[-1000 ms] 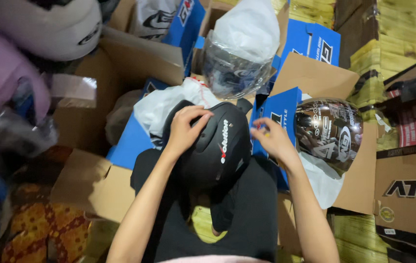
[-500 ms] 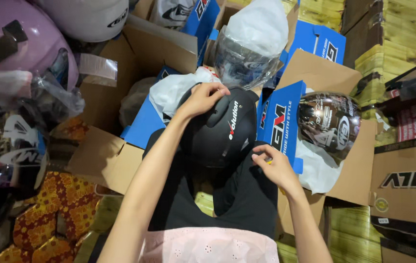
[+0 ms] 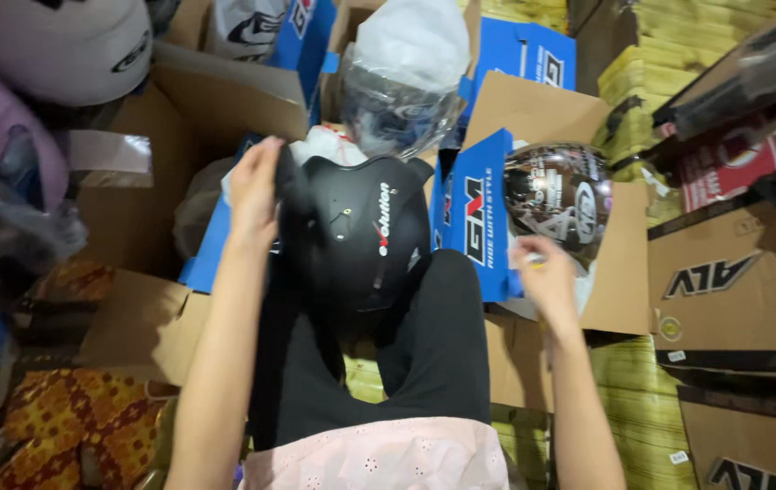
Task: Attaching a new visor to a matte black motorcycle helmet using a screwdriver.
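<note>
Two hands work over one matte black helmet (image 3: 356,240), which rests on the person's lap between the knees, shell up, near the middle of the head view. The left hand (image 3: 256,195) is closed on the helmet's left rim, fingers curled over the edge. The right hand (image 3: 547,281) is off the helmet, to its right, pinching something small and pale that I cannot make out, just in front of a glossy dark helmet (image 3: 556,200) sitting in an open cardboard box (image 3: 619,272). Farther away, a bagged visor helmet (image 3: 402,86) stands in a blue carton (image 3: 520,50). To handle it well, I judge the left grip should stay firm on the rim so the shell cannot roll off the legs.
</note>
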